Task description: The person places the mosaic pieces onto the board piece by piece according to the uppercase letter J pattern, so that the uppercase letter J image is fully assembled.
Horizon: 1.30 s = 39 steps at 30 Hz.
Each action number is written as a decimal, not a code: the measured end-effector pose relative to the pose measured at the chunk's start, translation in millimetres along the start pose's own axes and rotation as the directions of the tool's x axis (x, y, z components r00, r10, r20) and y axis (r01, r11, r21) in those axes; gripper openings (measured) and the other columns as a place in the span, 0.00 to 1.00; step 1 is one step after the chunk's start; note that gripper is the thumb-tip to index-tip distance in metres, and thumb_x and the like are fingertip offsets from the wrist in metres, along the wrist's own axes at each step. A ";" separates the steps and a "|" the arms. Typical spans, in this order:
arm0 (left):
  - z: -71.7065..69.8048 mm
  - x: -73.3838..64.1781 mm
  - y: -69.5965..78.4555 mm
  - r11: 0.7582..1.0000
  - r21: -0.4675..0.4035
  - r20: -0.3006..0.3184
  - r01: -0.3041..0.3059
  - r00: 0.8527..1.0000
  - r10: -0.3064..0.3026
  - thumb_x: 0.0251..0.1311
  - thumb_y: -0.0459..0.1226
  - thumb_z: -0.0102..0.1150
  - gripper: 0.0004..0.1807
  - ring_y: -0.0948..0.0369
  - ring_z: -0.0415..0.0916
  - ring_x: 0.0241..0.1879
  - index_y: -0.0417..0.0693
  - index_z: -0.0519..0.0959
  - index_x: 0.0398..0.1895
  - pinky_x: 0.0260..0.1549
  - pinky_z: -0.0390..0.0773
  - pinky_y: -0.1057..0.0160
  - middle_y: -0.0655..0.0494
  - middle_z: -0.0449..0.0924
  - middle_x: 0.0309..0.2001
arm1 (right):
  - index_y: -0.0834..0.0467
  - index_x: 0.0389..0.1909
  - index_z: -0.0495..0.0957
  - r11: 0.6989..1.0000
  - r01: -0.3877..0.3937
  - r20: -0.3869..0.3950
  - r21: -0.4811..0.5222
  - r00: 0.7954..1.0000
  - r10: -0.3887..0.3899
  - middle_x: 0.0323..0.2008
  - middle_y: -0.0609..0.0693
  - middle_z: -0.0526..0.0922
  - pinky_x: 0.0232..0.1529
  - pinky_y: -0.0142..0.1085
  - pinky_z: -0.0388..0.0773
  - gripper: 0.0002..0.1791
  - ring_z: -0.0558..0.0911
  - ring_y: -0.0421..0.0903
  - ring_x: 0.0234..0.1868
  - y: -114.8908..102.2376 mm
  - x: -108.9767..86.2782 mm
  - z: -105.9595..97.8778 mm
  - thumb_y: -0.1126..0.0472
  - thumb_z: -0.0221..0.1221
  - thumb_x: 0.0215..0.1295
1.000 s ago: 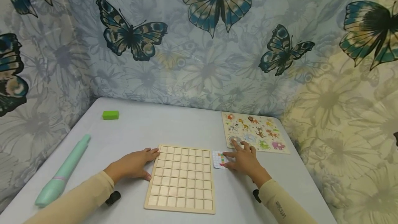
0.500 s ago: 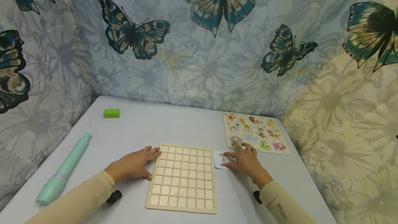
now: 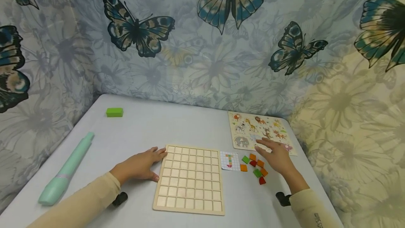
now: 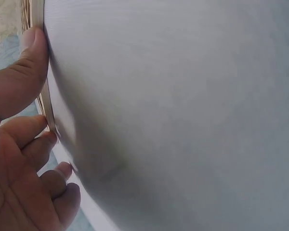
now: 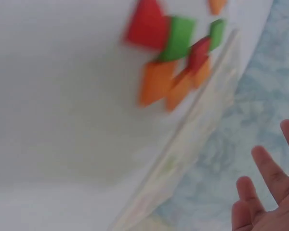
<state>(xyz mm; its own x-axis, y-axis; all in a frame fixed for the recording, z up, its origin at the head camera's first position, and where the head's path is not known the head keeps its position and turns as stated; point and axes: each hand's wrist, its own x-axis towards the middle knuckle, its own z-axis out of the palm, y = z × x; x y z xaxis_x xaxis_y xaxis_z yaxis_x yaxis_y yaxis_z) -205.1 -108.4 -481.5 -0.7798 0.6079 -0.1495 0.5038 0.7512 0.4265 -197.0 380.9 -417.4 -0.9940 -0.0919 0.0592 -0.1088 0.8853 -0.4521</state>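
On the white table lies a wooden grid board [image 3: 190, 178] with rows of square hollows. My left hand [image 3: 140, 164] touches its left edge; in the left wrist view the thumb [image 4: 36, 53] and fingertips meet the board's side. Right of the board is a small pattern card [image 3: 230, 162] printed with a coloured figure. Several loose coloured tiles lie beside the card, among them a green tile [image 3: 257, 173], an orange tile [image 3: 243, 168] and a red tile [image 3: 262, 180]. My right hand [image 3: 278, 156] is just right of these tiles, fingers spread and holding nothing.
An animal picture puzzle [image 3: 238, 134] lies at the back right, partly covered by the right hand in the head view. A green block [image 3: 114, 112] sits at the back left. A long mint-green object [image 3: 68, 171] lies along the left side. Patterned fabric walls surround the table.
My right hand has moved right, away from the pattern card, uncovering the card and several coloured tiles. The left hand stays at the board's edge.
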 end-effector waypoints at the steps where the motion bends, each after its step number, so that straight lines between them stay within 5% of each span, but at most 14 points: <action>1: -0.1 -0.2 0.7 1.000 0.000 0.004 0.000 1.000 0.000 0.45 0.53 0.74 0.53 0.43 0.48 0.73 0.48 0.62 0.75 0.62 0.63 0.42 0.54 0.55 0.75 | 0.58 0.65 0.74 1.000 -0.006 -0.004 -0.011 1.000 0.006 0.67 0.65 0.67 0.55 0.74 0.55 0.27 0.62 0.72 0.65 5.1 -2.3 -1.6 0.49 0.58 0.71; 6: -0.3 -0.7 1.4 1.000 -0.007 0.011 0.003 1.000 -0.003 0.45 0.53 0.74 0.53 0.43 0.48 0.73 0.47 0.61 0.75 0.64 0.61 0.42 0.54 0.54 0.75 | 0.57 0.61 0.78 0.994 -0.074 0.034 -0.079 0.996 0.076 0.60 0.66 0.74 0.51 0.77 0.48 0.26 0.73 0.70 0.55 25.6 -9.9 2.7 0.50 0.63 0.66; 17: 4.1 3.0 -2.2 0.996 -0.092 0.023 0.003 1.000 -0.001 0.46 0.58 0.72 0.56 0.47 0.43 0.75 0.49 0.58 0.76 0.67 0.55 0.43 0.56 0.51 0.76 | 0.56 0.51 0.84 0.968 -0.146 0.118 -0.202 0.978 0.172 0.52 0.64 0.80 0.51 0.68 0.57 0.20 0.72 0.67 0.52 46.0 -18.5 9.3 0.50 0.65 0.61; 21: 5.6 0.9 1.1 0.996 -0.088 0.019 0.012 1.000 -0.010 0.45 0.57 0.73 0.56 0.46 0.43 0.74 0.47 0.59 0.76 0.67 0.54 0.43 0.54 0.53 0.75 | 0.57 0.50 0.84 0.964 -0.160 0.144 -0.213 0.971 0.193 0.49 0.60 0.82 0.52 0.69 0.59 0.19 0.73 0.67 0.52 53.7 -17.1 10.2 0.50 0.64 0.64; 27: 0.1 -1.8 0.9 0.999 -0.051 0.015 0.009 1.000 -0.008 0.44 0.56 0.74 0.56 0.45 0.46 0.74 0.45 0.60 0.75 0.66 0.56 0.43 0.53 0.54 0.75 | 0.58 0.46 0.86 0.952 -0.229 0.145 -0.204 0.954 0.261 0.45 0.57 0.83 0.44 0.56 0.70 0.21 0.75 0.58 0.44 52.3 -6.7 22.3 0.46 0.67 0.59; 33: -1.3 -4.8 0.5 0.999 -0.022 0.017 0.037 0.999 -0.037 0.43 0.57 0.74 0.56 0.45 0.47 0.74 0.46 0.61 0.75 0.66 0.57 0.43 0.54 0.55 0.75 | 0.59 0.44 0.87 0.953 -0.214 0.149 -0.216 0.957 0.249 0.44 0.56 0.83 0.35 0.47 0.74 0.21 0.76 0.51 0.37 52.2 -2.1 29.3 0.47 0.68 0.59; 39: 5.7 1.2 0.1 0.999 0.020 -0.006 0.027 1.000 -0.027 0.43 0.59 0.73 0.56 0.45 0.48 0.73 0.48 0.60 0.75 0.66 0.58 0.45 0.56 0.56 0.75 | 0.61 0.43 0.86 0.960 -0.164 0.119 -0.228 0.974 0.195 0.43 0.57 0.83 0.39 0.53 0.76 0.20 0.78 0.56 0.42 53.4 -6.0 24.1 0.48 0.66 0.61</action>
<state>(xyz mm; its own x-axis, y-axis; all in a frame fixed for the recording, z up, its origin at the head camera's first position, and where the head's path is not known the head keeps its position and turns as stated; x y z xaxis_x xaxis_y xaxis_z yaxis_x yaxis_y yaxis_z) -203.8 -106.2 -486.7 -0.7955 0.5857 -0.1553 0.4896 0.7723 0.4048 -197.2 417.7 -463.4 -0.9903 0.0286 -0.1362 0.0611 0.9687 -0.2407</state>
